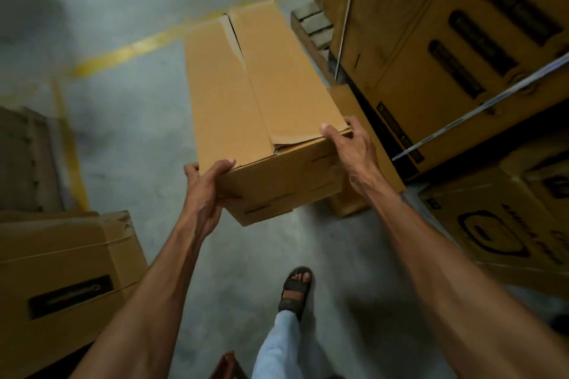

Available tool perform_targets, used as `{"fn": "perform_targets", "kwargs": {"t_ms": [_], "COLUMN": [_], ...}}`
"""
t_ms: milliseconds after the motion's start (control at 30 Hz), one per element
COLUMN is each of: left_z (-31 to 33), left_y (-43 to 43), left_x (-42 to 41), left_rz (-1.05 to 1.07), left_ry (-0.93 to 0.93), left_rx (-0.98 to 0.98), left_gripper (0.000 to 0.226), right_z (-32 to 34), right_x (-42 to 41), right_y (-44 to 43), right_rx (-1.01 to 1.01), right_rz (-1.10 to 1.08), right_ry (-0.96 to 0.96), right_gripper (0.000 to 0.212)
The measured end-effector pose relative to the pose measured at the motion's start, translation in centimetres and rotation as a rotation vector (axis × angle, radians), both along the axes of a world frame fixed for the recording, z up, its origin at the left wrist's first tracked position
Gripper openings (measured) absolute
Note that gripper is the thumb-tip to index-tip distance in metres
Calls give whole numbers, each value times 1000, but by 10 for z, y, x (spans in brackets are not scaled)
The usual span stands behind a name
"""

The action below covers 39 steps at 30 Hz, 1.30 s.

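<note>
Two bare forearms reach out from under the camera, with a pale trouser leg and a sandalled foot (295, 289) on the concrete floor (123, 132) between them. Off to the left sits a strapped carton (61, 271), well apart from the work. Next comes the left hand (204, 194), curled round the near left corner of the long cardboard box (255, 86), one fingertip hooked over the top edge. The box's near end is held up in front of the person. Its long axis runs straight away from them toward the yellow floor line (147, 43) (whether the far end clears the floor, I cannot tell). On the near right corner the right hand (351, 144) grips likewise, thumb on the top flap, and sits a little farther out than the left. Just beside that hand stand the stacked printed cartons (446, 40), so I'd judge any swing of the box needs care on that side.
</note>
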<state>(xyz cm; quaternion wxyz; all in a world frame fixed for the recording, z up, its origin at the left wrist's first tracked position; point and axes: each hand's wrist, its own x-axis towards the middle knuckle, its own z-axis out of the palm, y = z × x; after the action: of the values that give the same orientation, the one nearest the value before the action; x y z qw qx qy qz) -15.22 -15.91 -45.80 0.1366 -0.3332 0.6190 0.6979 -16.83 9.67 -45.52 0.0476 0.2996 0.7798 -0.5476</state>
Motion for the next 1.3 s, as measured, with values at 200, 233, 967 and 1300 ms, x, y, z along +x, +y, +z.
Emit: {"fn": "perform_targets", "kwargs": {"t_ms": [200, 233, 967, 1300], "left_z": [178, 205, 504, 518], "left_y": [0, 2, 105, 224], "left_x": [43, 56, 295, 330], "left_rz": [-45, -52, -566, -920], "left_ry": [262, 315, 978, 951], "left_rx": [18, 18, 122, 307], "left_gripper": [52, 50, 53, 60], "right_z": [182, 211, 497, 508], "right_x": [49, 65, 430, 543], "right_y": [1, 3, 97, 149], "right_rx": [5, 10, 184, 315], "right_rz": [-13, -21, -450, -812], "right_ry": [283, 327, 900, 896], "right_gripper": [81, 79, 34, 64]}}
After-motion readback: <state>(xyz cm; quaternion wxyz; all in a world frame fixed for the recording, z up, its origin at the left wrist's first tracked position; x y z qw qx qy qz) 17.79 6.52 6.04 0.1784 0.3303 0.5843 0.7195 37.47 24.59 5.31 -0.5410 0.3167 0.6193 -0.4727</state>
